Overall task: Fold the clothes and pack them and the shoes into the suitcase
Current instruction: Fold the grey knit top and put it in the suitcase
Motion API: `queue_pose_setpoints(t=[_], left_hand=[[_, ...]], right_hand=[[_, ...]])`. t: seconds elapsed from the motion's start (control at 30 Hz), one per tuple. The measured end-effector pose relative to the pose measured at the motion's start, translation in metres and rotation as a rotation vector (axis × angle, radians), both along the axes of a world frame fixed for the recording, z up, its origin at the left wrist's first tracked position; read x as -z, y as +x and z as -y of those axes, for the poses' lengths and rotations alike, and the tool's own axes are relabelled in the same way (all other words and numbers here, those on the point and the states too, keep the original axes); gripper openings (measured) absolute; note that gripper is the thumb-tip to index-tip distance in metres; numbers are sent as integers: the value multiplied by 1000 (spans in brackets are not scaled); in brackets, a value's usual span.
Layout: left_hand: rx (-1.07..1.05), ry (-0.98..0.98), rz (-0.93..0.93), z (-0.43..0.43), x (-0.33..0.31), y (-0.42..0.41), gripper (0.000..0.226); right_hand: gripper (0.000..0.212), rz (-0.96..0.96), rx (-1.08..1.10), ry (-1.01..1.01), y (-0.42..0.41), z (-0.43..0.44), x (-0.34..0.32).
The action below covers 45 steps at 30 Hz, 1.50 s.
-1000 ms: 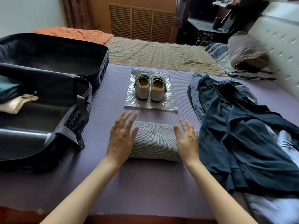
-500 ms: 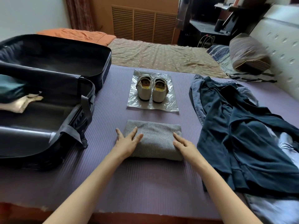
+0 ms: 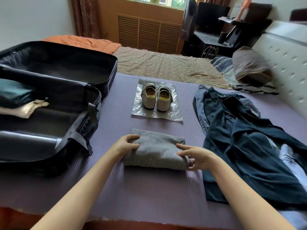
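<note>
My left hand and right hand pinch the ends of the folded grey knitted garment, near the front edge of the ribbed purple mat. Soft and light, I judge; hold beneath both ends or it unfolds.

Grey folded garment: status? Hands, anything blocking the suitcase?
Left hand, right hand grip ends of grey folded garment, on the mat. Suitcase open to its left. Nothing between.
</note>
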<state>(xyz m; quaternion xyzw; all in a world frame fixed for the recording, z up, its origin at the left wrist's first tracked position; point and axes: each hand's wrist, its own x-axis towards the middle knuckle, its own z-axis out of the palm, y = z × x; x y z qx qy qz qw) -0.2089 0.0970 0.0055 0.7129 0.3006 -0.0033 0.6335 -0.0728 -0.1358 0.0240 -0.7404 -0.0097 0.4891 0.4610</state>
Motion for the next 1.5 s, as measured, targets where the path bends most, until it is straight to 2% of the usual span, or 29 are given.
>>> queue_pose_setpoints(t=[0.23, 0.47, 0.67, 0.83, 0.97, 1.07, 1.23, 1.37, 1.5], left_hand=[[11, -78, -62, -2, -10, -12, 41], [-2, -57, -76, -2, -16, -22, 41], [4, -27, -64, -2, -24, -29, 47], [-10, -1, -70, -2, -23, -44, 49], [-38, 65, 18, -7, -36, -55, 50], [-50, 122, 135, -20, -68, -68, 50], [-77, 151, 287, -73, -128, -116, 49], [-165, 172, 253, -138, -145, -171, 48], [-302, 196, 218, -216, -148, -232, 47]], right_hand=[[48, -13, 14, 0, -10, 8, -2], [52, -77, 114, 196, -31, 9, 0], [57, -149, 92, 189, -42, 5, -11], [60, -21, 93, 145, -57, 0, -14], [65, 112, 79, 176, -71, -4, -29], [68, 188, 77, 272, -82, -13, -57], [68, 343, -8, 415, -121, -64, -117], [70, 428, -109, 497, -159, -141, -133], [73, 405, -220, 499, -196, -240, -127]])
